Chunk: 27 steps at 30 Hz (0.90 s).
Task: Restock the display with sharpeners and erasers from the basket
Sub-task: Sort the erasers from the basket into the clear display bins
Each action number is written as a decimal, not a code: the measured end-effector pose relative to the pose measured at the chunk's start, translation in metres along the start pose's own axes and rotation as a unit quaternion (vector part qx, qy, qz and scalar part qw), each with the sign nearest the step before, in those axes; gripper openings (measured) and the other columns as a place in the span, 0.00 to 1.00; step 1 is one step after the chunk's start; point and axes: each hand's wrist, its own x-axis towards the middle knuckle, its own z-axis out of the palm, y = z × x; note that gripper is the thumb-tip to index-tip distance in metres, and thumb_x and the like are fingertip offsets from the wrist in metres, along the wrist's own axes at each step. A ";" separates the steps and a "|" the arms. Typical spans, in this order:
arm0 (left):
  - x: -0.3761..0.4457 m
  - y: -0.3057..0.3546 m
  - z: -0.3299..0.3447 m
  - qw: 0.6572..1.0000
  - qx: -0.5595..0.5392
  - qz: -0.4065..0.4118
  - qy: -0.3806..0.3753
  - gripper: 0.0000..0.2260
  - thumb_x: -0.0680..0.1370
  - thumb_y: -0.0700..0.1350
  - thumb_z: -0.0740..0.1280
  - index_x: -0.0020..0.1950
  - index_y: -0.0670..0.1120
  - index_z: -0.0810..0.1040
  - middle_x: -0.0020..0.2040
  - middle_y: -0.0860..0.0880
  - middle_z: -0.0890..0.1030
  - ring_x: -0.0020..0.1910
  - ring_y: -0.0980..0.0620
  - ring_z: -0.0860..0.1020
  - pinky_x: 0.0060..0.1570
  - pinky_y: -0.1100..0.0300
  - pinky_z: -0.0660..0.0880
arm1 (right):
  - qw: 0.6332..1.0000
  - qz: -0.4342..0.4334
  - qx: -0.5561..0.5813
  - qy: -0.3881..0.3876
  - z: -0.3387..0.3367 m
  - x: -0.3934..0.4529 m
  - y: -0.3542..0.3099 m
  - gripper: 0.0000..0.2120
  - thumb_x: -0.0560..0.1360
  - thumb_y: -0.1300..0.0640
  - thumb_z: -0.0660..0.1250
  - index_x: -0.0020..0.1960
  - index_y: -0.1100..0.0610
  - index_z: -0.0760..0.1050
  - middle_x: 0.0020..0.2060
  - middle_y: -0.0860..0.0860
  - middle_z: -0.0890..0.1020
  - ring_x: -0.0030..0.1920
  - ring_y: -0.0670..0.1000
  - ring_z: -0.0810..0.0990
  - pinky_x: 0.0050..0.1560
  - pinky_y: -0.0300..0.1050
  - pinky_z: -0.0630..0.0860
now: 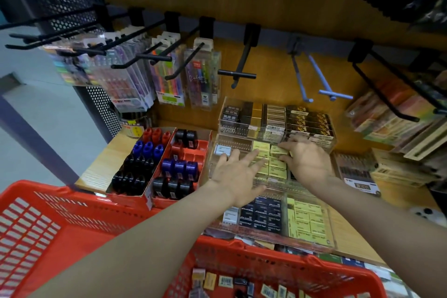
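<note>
A clear tiered display holds rows of boxed erasers. Its middle tier carries yellow eraser boxes. My left hand lies over that tier with fingers spread flat, touching the yellow boxes. My right hand pinches one yellow eraser box at the tier's back. Two red cardboard trays to the left hold red, blue and black sharpeners. The red basket sits in front, with several small eraser packs on its floor.
Black hooks with hanging pen packs jut out above the sharpeners. Two bare hooks and blue hooks stick out over the display. Boxed goods stack at the right. The wooden shelf ends at the left.
</note>
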 end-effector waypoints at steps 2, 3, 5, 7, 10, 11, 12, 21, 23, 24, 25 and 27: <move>-0.002 0.001 0.000 1.000 0.002 -0.004 -0.009 0.32 0.81 0.64 0.54 0.81 0.55 0.47 0.81 0.53 0.44 0.78 0.39 0.50 0.74 0.39 0.53 | 0.999 0.033 0.006 0.006 -0.002 0.002 -0.006 0.18 0.77 0.48 0.69 0.66 0.43 0.75 0.62 0.47 0.79 0.59 0.53 0.79 0.51 0.46 0.77; -0.002 0.002 -0.001 1.000 0.003 -0.007 -0.014 0.32 0.81 0.64 0.53 0.81 0.55 0.47 0.81 0.53 0.43 0.79 0.39 0.49 0.75 0.39 0.51 | 0.999 0.049 0.007 0.003 -0.003 0.003 -0.009 0.17 0.77 0.48 0.69 0.65 0.42 0.76 0.61 0.47 0.80 0.59 0.53 0.80 0.50 0.45 0.77; -0.003 0.004 -0.001 1.000 0.006 -0.012 -0.021 0.32 0.82 0.64 0.53 0.81 0.55 0.45 0.81 0.53 0.41 0.79 0.38 0.48 0.75 0.40 0.50 | 0.998 0.059 0.012 -0.005 -0.003 0.001 -0.010 0.17 0.76 0.47 0.69 0.65 0.42 0.76 0.60 0.48 0.81 0.58 0.53 0.80 0.49 0.44 0.77; -0.004 0.006 -0.001 0.999 0.008 -0.019 -0.029 0.33 0.82 0.63 0.54 0.81 0.54 0.44 0.81 0.53 0.39 0.79 0.39 0.47 0.75 0.40 0.50 | 0.998 0.040 0.042 -0.010 0.001 -0.004 -0.007 0.17 0.77 0.48 0.69 0.65 0.46 0.76 0.62 0.48 0.77 0.58 0.53 0.79 0.50 0.45 0.76; -0.009 0.010 -0.003 0.999 -0.031 -0.024 -0.010 0.33 0.81 0.60 0.59 0.81 0.52 0.49 0.82 0.50 0.43 0.79 0.40 0.48 0.75 0.41 0.50 | 0.974 0.063 0.219 0.017 0.000 -0.018 -0.003 0.18 0.75 0.56 0.72 0.63 0.51 0.73 0.62 0.50 0.70 0.58 0.51 0.75 0.58 0.42 0.71; -0.013 0.012 -0.004 0.997 -0.066 -0.024 0.012 0.32 0.81 0.57 0.62 0.81 0.52 0.53 0.82 0.50 0.47 0.79 0.41 0.49 0.75 0.42 0.51 | 0.950 0.101 0.296 0.011 -0.004 -0.024 -0.002 0.19 0.75 0.59 0.71 0.63 0.51 0.70 0.61 0.50 0.68 0.58 0.50 0.72 0.60 0.42 0.69; -0.018 0.014 -0.007 0.993 -0.111 -0.026 0.040 0.30 0.80 0.55 0.64 0.80 0.52 0.57 0.81 0.49 0.52 0.78 0.43 0.52 0.75 0.43 0.53 | 0.917 0.141 0.372 -0.016 -0.011 -0.031 -0.002 0.20 0.76 0.61 0.70 0.63 0.51 0.65 0.60 0.51 0.69 0.57 0.50 0.72 0.61 0.45 0.71; -0.121 0.033 -0.063 0.804 -0.585 -0.063 0.084 0.14 0.81 0.48 0.66 0.67 0.52 0.75 0.57 0.55 0.79 0.53 0.59 0.81 0.54 0.64 0.78 | 0.779 0.061 0.587 -0.211 -0.097 -0.125 -0.002 0.18 0.73 0.66 0.72 0.59 0.58 0.72 0.46 0.58 0.85 0.46 0.56 0.85 0.49 0.45 0.80; -0.146 0.036 -0.071 0.781 -0.614 -0.061 0.091 0.12 0.81 0.47 0.67 0.64 0.51 0.78 0.56 0.53 0.81 0.50 0.58 0.83 0.51 0.66 0.79 | 0.792 0.026 0.575 -0.205 -0.114 -0.141 -0.010 0.12 0.72 0.63 0.73 0.55 0.59 0.78 0.44 0.56 0.86 0.45 0.55 0.85 0.48 0.42 0.81; -0.157 0.037 -0.075 0.771 -0.627 -0.059 0.091 0.12 0.80 0.46 0.67 0.64 0.49 0.79 0.56 0.52 0.82 0.49 0.57 0.83 0.52 0.65 0.79 | 0.796 0.015 0.572 -0.195 -0.119 -0.147 -0.015 0.11 0.72 0.63 0.73 0.54 0.59 0.80 0.44 0.56 0.86 0.45 0.55 0.86 0.47 0.41 0.81; -0.166 0.039 -0.076 0.761 -0.640 -0.057 0.092 0.12 0.80 0.46 0.68 0.63 0.48 0.79 0.56 0.51 0.83 0.49 0.55 0.84 0.54 0.63 0.79 | 0.795 0.013 0.578 -0.185 -0.125 -0.154 -0.021 0.10 0.72 0.63 0.73 0.53 0.58 0.81 0.44 0.55 0.86 0.44 0.55 0.86 0.46 0.40 0.82; -0.179 0.043 -0.077 0.737 -0.665 -0.064 0.101 0.11 0.79 0.46 0.69 0.61 0.47 0.80 0.53 0.49 0.84 0.48 0.54 0.84 0.53 0.62 0.80 | 0.789 0.007 0.591 -0.167 -0.131 -0.166 -0.032 0.09 0.72 0.62 0.73 0.52 0.58 0.82 0.44 0.54 0.86 0.43 0.54 0.86 0.46 0.41 0.82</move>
